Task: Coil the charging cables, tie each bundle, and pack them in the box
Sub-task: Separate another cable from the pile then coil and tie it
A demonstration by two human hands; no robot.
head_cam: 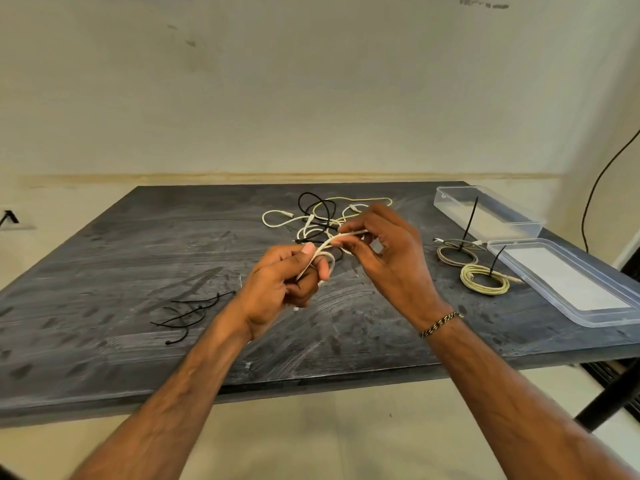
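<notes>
Coiling the white cable (323, 249) above the bench (138, 244), your left hand (277, 289) grips the gathered loops in curled fingers while your right hand (384, 251) pinches the free run near its end. It looks light and limp, so it will likely spring open; hold the loops where they cross. The box (485, 211) sits open at the far right, beside two tied bundles (485, 278).
</notes>
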